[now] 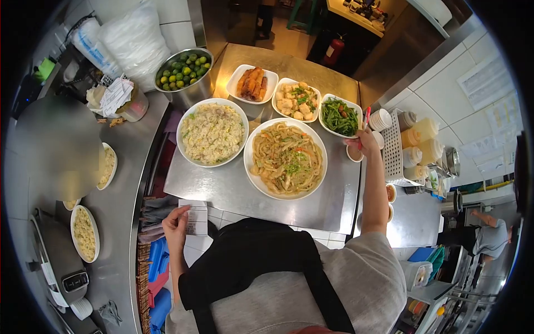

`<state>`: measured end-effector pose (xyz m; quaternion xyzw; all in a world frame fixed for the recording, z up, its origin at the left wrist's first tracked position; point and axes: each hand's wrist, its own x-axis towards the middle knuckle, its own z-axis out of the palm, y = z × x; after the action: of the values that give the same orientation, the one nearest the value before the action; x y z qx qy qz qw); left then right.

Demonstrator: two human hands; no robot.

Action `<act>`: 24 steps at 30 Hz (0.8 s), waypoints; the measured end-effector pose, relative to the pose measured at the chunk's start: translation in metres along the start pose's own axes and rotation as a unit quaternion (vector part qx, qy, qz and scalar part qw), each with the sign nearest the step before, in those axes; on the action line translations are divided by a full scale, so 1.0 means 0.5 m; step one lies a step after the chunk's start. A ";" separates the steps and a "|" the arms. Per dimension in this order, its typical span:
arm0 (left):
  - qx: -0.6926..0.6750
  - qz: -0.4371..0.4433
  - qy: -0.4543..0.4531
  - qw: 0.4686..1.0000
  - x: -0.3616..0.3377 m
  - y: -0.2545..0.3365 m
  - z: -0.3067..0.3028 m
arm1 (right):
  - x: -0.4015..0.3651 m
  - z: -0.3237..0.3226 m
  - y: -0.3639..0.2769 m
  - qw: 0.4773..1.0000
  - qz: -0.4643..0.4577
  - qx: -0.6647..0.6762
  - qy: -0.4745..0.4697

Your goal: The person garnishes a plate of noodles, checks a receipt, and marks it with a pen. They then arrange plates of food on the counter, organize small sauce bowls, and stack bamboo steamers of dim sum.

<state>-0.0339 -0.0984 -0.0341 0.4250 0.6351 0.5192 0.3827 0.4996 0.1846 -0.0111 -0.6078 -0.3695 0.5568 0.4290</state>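
Observation:
My left hand [176, 225] pinches a printed paper slip [197, 218] just past the counter's front edge. At the counter's right side, my right hand [365, 142] is closed around a red pen [367, 117], its fingers right at the rim of a small sauce cup [354, 153]. Beside that hand sits a dish of green beans [339, 117]. A large plate of noodles [287, 158] and a bowl of fried rice [213, 133] stand in front of me. Behind them are a dish of tofu cubes [296, 100] and a dish of fried rolls [252, 84].
A metal pot of green citrus [184, 72] stands back left, near a can of paper slips [132, 104]. Sauce bottles fill a white basket [394, 150] on the right, beside stacked cups [380, 119]. More rice plates [85, 234] lie left; another person [489, 236] is far right.

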 end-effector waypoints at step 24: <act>-0.088 0.070 -0.203 0.973 0.082 0.140 -0.018 | -0.155 0.214 -0.068 0.799 -0.348 -0.462 0.165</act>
<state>-0.0465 -0.0560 0.0347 0.5294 0.4652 0.5013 0.5020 0.3859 0.1366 0.0473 -0.6475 -0.6928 0.0243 0.3164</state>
